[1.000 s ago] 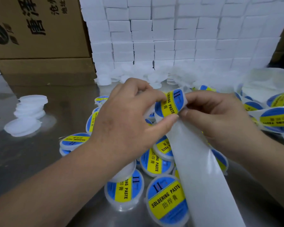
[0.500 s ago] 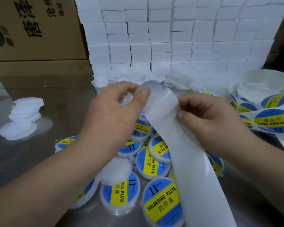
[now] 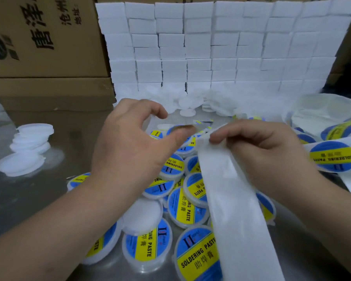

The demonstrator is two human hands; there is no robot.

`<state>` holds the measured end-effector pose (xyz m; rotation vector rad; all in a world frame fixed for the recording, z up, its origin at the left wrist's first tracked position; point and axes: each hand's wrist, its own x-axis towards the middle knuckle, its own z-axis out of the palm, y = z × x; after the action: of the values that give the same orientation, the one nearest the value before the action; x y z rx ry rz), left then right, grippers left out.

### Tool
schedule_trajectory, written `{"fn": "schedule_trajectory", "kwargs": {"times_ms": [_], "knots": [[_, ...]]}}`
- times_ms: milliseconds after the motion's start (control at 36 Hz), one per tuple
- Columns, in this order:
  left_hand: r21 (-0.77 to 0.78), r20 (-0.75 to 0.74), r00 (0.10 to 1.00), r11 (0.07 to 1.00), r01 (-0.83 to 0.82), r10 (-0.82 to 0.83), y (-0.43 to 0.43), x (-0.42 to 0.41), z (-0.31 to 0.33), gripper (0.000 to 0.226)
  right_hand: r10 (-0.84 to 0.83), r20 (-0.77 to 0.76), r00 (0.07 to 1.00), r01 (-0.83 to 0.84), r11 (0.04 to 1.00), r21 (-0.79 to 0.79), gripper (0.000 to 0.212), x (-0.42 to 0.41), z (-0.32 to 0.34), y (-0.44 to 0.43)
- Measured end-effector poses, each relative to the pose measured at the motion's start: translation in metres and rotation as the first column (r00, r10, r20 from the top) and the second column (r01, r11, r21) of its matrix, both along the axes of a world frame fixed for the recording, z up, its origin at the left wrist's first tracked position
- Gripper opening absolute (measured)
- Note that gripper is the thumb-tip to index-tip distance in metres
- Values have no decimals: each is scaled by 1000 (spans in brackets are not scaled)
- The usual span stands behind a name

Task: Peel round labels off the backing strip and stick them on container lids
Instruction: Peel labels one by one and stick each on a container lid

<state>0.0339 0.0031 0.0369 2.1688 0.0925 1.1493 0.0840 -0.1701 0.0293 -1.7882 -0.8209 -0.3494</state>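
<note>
The right hand (image 3: 267, 151) pinches the far end of the backing strip (image 3: 237, 216), which drapes nearward over the heap of labelled lids (image 3: 187, 207). The left hand (image 3: 130, 147) hovers just left, fingers loosely curved, gripping nothing visible. The strip looks thin, limp and slick; a label (image 3: 332, 157) likely lifts best by its edge. Bare lids (image 3: 28, 142) sit far left

Bare worktop (image 3: 28, 189) lies open from 8 to 9 o'clock, broken only by a stack of white lids (image 3: 31, 138) at 9. Cardboard boxes (image 3: 49, 57) at 10 and a wall of white boxes (image 3: 211, 47) at 12 close the far side. At centre crowd labelled containers (image 3: 185, 207); the backing strip (image 3: 237, 220) crosses toward 5, and unpeeled labels (image 3: 332, 157) block 3.
</note>
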Motion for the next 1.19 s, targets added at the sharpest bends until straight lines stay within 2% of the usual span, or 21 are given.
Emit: {"fn": "schedule_trajectory", "kwargs": {"times_ms": [83, 250, 361, 528, 694, 917, 1000, 1056, 1083, 1111, 1139, 1194], "knots": [[59, 9, 1000, 998, -7, 6, -3, -3, 1, 38, 21, -107, 994, -22, 1000, -4, 57, 0, 0, 1], [168, 24, 1000, 986, 0, -4, -7, -10, 5, 40, 154, -161, 975, -144, 987, 75, 24, 0, 7, -2], [300, 74, 997, 954, 9, -32, -9, -14, 6, 43, 116, -173, 978, -103, 991, 83, 23, 1, 4, -2], [401, 73, 997, 916, 1, -33, -9, -13, 5, 48, 106, -206, 973, -78, 988, 136, 13, -1, 6, 1], [412, 27, 999, 911, 14, -28, -9, -13, 5, 36, 104, -239, 966, -84, 992, 92, 10, -2, 5, 2], [441, 24, 999, 897, -43, 36, -10, -10, 2, 39, 18, -229, 973, 3, 996, 90, 7, 0, 4, 3], [446, 25, 998, 893, -60, 55, -5, -6, 1, 35, -18, -217, 976, 52, 987, 155, 14, 3, 5, 2], [321, -13, 1000, 947, -13, 18, -2, -5, 2, 29, -19, -223, 975, 71, 972, 226, 22, 6, 8, 0], [180, -32, 998, 982, 59, -54, -3, -5, 3, 25, -6, -225, 974, 64, 966, 250, 22, 6, 10, -1], [-25, -40, 985, 986, 165, -166, -4, -5, 4, 22, 15, -223, 975, 45, 965, 260, 21, 5, 11, -1], [-243, -10, 955, 927, 287, -298, -6, -6, 7, 23, 41, -218, 975, 17, 965, 260, 19, 3, 11, -1], [-537, 101, 864, 704, 465, -493, -7, -6, 8, 26, 97, -218, 971, -43, 970, 238, 19, 1, 9, 1]]}}
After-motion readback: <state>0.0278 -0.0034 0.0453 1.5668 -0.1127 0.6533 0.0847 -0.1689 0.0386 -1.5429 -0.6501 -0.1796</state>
